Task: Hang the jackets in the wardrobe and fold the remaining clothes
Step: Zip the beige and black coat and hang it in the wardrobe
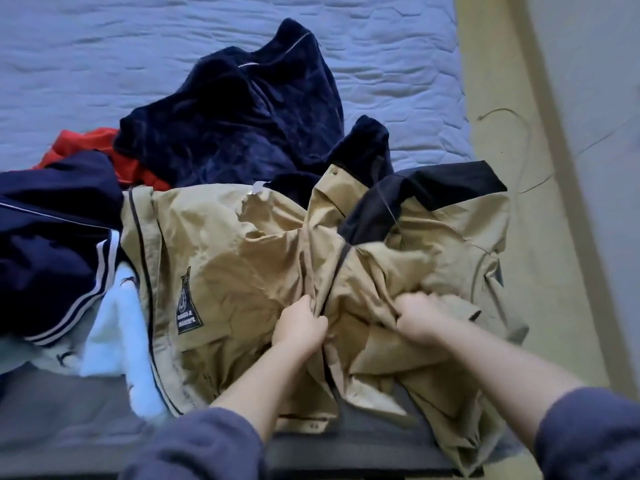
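Fingers of the left hand [300, 328] and right hand [417, 318] clamp bunched folds of a tan jacket [242, 258] sprawled at the near edge of the bed [104, 46]. Nothing appears hung or folded yet. A navy fleece [225, 123], red garment [131, 164], striped navy top [52, 230] and pale cloth [114, 337] crowd its far and left sides.

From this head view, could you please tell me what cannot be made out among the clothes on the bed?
Head view:
- Red garment: mostly buried under the navy fleece; type unclear.
- Patch on the tan jacket: lettering too small and blurred.
- White garment: partly covered by the navy striped garment and tan jacket.
- Wardrobe: outside the frame.
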Demonstrator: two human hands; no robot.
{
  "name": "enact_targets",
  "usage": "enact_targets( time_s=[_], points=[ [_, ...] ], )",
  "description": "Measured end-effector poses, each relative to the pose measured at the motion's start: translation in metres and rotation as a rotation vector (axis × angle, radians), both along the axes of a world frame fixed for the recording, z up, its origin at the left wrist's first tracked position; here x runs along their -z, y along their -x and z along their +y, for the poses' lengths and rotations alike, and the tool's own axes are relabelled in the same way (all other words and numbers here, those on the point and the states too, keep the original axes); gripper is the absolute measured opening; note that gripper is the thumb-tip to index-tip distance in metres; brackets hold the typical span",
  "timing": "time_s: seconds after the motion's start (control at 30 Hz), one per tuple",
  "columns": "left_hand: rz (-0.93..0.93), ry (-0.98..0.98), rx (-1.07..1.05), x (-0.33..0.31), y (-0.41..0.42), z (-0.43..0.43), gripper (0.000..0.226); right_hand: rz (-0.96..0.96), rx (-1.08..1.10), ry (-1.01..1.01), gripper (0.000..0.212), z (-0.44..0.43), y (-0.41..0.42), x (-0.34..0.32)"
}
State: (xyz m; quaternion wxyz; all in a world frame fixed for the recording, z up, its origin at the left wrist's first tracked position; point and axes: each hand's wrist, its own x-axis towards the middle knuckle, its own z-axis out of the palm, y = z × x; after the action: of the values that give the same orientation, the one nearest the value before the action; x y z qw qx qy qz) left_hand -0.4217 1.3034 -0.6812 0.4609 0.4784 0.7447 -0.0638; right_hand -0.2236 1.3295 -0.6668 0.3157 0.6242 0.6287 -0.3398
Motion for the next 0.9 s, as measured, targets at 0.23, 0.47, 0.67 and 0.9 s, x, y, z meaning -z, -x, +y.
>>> enact_targets(
  time_s=[0.23, 0.47, 0.67, 0.9],
  points=[
    [0.129, -0.466, 0.084, -0.132, 0.048, 0.057, 0.010, 0.169, 0.148, -0.012, 0.023, 0.016, -0.010, -0.093],
    [-0.037, -0.822, 0.223, -0.419, 0.051, 0.095, 0.019, 0.237, -0.005, -0.053, 0.013, 0.067, -0.003, -0.373],
    [0.097, -1.091, 0.458, -0.661, 0.060, 0.068, 0.022, 0.392, 0.054, -0.148, 0.042, 0.057, -0.004, -0.571],
    [0.232, -1.419, 0.649, -0.878, 0.054, -0.003, 0.023, 1.150, -0.063, -0.374, 0.048, 0.014, 0.047, -0.721]
  ],
)
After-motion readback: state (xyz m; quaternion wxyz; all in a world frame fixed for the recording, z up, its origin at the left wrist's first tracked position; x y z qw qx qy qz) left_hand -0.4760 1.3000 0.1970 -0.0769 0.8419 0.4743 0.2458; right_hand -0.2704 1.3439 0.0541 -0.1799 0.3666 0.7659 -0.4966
